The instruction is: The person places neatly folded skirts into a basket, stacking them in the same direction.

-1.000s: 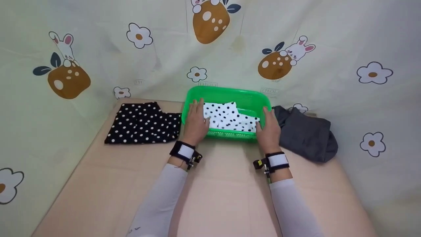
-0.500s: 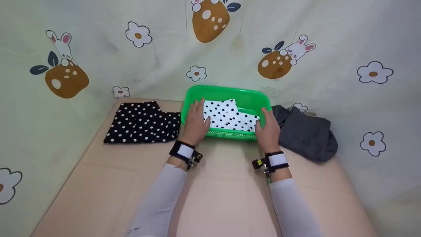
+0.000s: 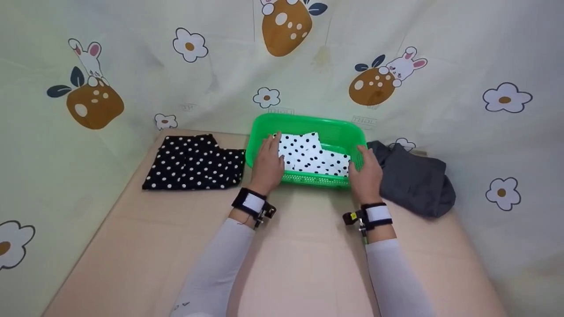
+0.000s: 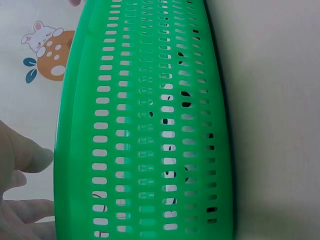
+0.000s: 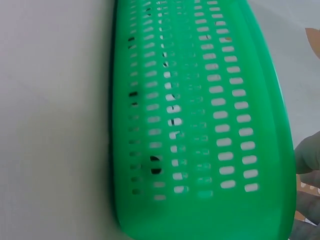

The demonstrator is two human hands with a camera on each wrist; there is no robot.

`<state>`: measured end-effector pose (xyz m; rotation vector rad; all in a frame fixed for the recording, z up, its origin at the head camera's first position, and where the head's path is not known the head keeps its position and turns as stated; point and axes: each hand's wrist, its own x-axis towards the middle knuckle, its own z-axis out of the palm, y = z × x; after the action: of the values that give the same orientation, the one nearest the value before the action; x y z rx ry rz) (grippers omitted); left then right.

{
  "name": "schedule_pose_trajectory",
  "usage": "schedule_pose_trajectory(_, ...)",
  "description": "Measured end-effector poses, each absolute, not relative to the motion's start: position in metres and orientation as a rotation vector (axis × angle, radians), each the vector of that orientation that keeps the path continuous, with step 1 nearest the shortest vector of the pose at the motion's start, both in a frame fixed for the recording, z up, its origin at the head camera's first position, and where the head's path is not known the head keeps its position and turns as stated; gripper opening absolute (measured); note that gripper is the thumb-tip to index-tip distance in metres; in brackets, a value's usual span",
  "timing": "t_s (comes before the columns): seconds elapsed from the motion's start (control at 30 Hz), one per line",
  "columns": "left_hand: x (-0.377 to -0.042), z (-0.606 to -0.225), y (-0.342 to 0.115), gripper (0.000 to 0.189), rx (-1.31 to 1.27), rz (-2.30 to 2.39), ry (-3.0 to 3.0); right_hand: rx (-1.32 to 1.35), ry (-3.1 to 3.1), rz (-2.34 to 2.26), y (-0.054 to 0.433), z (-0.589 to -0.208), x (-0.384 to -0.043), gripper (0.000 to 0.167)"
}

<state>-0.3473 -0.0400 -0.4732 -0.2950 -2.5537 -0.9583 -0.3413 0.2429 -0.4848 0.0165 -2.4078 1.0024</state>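
A green plastic basket (image 3: 335, 125) with perforated sides stands at the back of the table. Inside it lies a folded white cloth with black dots (image 3: 304, 154). My left hand (image 3: 266, 169) is over the basket's front left, fingers extended forward, thumb toward the middle. At the front right corner is my right hand (image 3: 366, 176), its thumb apart from its fingers. In the left wrist view the thumb (image 4: 32, 155) shows beside the basket's rim. The right wrist view shows fingers (image 5: 307, 205) partly hidden beyond the rim. Contact with the rim cannot be told for certain.
A folded black cloth with white dots (image 3: 194, 163) lies left of the basket. To its right is a folded dark grey garment (image 3: 414, 180). Behind the table (image 3: 304, 259) hangs a pale curtain (image 3: 229, 70) printed with rabbits and flowers.
The view has shifted slightly. Both hands have moved a little to the right relative to the basket. The basket and the cloths seem to stay in place.
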Motion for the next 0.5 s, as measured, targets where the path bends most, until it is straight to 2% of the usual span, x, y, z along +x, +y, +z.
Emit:
schedule_pose_trajectory(0.2,-0.342,-0.472,-0.034,0.068,-0.294,-0.903,-2.512,-0.105,-2.354,1.049,0.274,-0.481,-0.341,0.052)
schedule_pose_trajectory(0.5,-0.328,-0.477,-0.004,0.063,-0.333,-1.055,-2.502,-0.367,-2.279,1.144,0.349,-0.485,-0.335,0.057)
